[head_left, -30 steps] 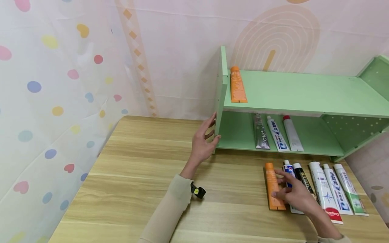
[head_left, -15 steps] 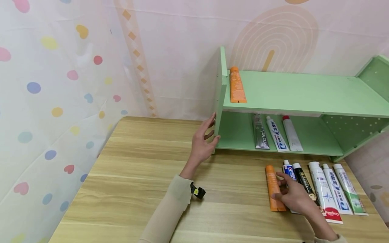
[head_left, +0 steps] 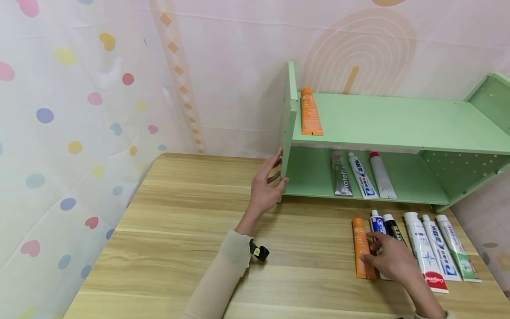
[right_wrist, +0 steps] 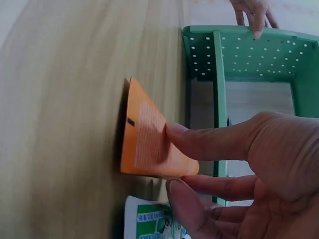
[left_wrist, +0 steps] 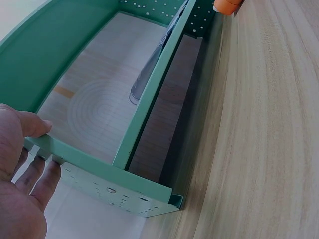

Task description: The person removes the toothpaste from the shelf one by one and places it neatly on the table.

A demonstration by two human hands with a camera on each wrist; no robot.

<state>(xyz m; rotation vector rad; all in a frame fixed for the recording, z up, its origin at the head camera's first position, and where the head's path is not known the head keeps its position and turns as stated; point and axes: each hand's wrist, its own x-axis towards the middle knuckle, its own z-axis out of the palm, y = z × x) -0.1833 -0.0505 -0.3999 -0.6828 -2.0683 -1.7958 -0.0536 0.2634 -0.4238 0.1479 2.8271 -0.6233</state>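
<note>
In the head view, an orange squeeze tube (head_left: 360, 246) lies cap-away on the wooden table at the left end of a row of toothpaste tubes. My right hand (head_left: 396, 259) pinches its right side; the right wrist view shows the thumb on the tube's printed face and a finger at its lower edge. Right beside it, a blue-and-white toothpaste tube (head_left: 377, 223) is partly hidden by that hand. My left hand (head_left: 264, 188) grips the left side panel (head_left: 287, 146) of a green shelf, with thumb and fingers on opposite sides of the panel in the left wrist view.
Further right lie a black tube (head_left: 394, 226), a Colgate tube (head_left: 424, 250) and more toothpaste. Another orange tube (head_left: 311, 113) rests on the upper shelf board (head_left: 390, 117). Below it, a grey tube (head_left: 341, 175) and two white ones lie on the lower board (head_left: 422, 184).
The orange tube on the table has shifted slightly right and toward me, closer to the row, with my right hand on it. My left hand keeps its place on the shelf panel.
</note>
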